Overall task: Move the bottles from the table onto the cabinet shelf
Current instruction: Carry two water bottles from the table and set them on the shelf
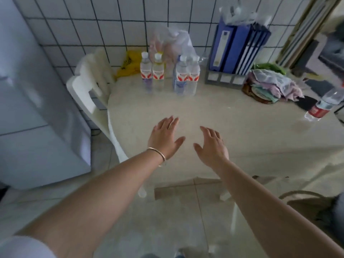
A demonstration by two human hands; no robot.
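- Four clear plastic bottles (168, 75) with white caps and red-and-white labels are standing upright in two touching pairs at the far side of the desk (232, 131), near the tiled wall (115, 23).
- The left hand (163, 137) and right hand (212, 146) are hovering over the near desk, fingers spread straight, holding nothing.
- Another bottle (324, 105), red-labelled, is sitting tilted at the right edge.
- Blue binders (236, 47) are standing far right.
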